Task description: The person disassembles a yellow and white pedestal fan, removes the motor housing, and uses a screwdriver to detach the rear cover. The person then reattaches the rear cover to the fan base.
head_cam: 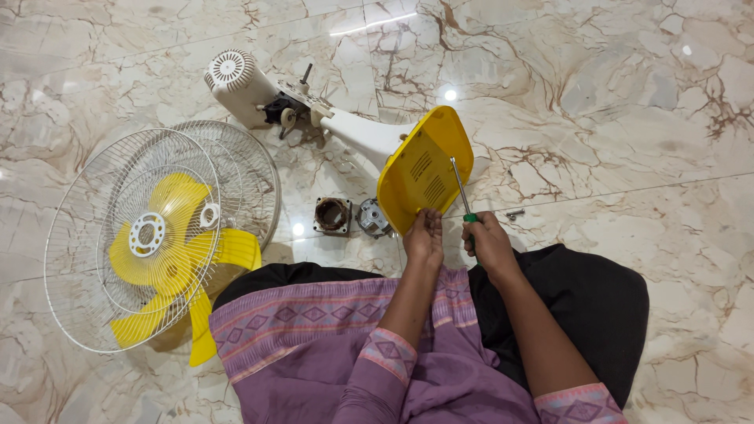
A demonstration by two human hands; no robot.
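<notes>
right hand (488,242) clamped on green-handled steel screwdriver (462,188), tip against tilted yellow plastic fan base (420,169); left hand (424,235) grips base's near edge. wire fan guards (157,228) lie left.

No packages, labels, signs or screens can be seen anywhere in this view.
</notes>
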